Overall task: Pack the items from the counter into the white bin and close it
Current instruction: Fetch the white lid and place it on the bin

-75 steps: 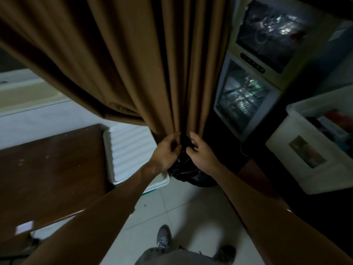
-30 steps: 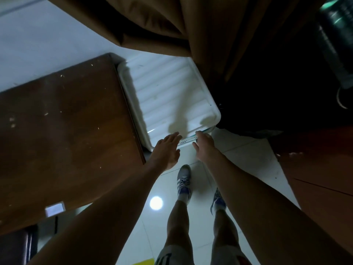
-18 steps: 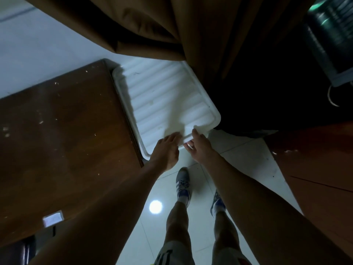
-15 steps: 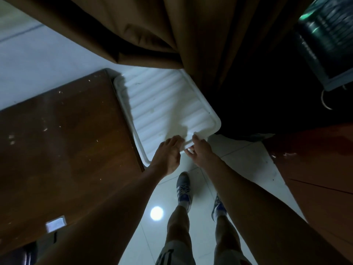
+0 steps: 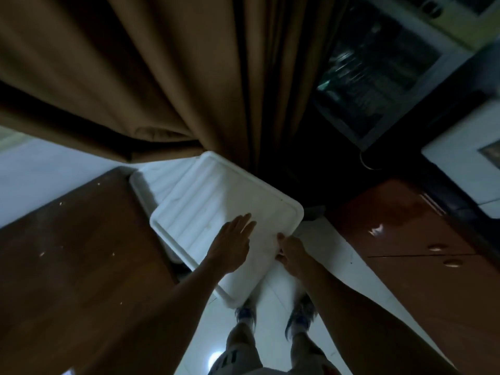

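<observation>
A white ribbed lid (image 5: 216, 209) is lifted and turned askew above the white bin (image 5: 146, 190) that stands on the floor beside a brown table. My right hand (image 5: 290, 250) is shut on the lid's near edge, thumb on top. Over the lid's near part lies my left hand (image 5: 230, 243), flat, fingers stretched out and slightly apart. The bin's inside is hidden by the lid. A second white bin (image 5: 465, 158) sits at the far right.
A brown curtain (image 5: 162, 77) hangs down over the bin's far end. The brown table (image 5: 67, 253) is on the left, a red-brown counter (image 5: 422, 239) on the right. A glass-fronted appliance (image 5: 378, 63) stands behind. My feet are on the white tiled floor (image 5: 335, 255).
Both hands had been at the lid's near edge on the bin. Now the lid is raised and swung toward me, held by my right hand, with the left hand flat on top.
</observation>
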The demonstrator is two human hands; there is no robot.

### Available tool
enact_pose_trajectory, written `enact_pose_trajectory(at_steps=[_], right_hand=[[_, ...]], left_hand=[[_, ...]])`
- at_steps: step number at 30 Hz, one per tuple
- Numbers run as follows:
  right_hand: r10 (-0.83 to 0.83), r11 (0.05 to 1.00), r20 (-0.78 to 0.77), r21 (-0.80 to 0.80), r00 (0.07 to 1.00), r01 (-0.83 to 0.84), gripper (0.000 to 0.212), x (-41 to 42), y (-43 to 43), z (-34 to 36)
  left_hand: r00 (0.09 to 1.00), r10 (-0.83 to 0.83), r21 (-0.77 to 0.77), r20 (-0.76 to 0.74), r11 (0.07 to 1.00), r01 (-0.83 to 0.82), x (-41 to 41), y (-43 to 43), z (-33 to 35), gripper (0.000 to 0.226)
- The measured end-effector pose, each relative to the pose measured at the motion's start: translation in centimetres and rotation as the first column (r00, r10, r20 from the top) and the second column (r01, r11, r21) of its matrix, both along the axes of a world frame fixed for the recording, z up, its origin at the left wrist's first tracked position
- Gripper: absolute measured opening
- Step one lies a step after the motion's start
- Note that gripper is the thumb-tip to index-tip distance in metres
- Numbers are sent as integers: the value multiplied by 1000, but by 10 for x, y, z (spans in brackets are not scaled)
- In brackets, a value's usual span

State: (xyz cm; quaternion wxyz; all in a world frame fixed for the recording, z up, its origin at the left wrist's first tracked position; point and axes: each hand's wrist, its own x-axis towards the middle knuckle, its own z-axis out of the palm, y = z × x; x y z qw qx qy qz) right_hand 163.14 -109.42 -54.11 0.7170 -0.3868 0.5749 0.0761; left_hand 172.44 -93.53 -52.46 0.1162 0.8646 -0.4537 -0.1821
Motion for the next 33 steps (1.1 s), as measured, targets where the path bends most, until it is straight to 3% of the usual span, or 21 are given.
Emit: enact_pose_trajectory(at_steps=[4,7,18,23,33], right_hand=[[-54,992,-16,-114,998,52,26,-34,-36,34],[-84,977,2,-198,996,83,38,-66,-72,60],[-136,880,91,-447,986,163,39,-195,-207,154],[-168,889,136,-408,976,210,38,-222,-250,184],[-228,820,235,-477,945,316,38,-270,-333,247]], left_hand=[[995,-87,-14,47,996,88,-22,-39,22,53],[980,-158,-55,119,985,165,-43,-79,45,50],[902,-324,-64,287,933,355,-111,-228,111,56],[885,-339,-149,319,904,400,-129,-278,137,54],[814,-351,-208,462,850,484,-166,-375,203,56]])
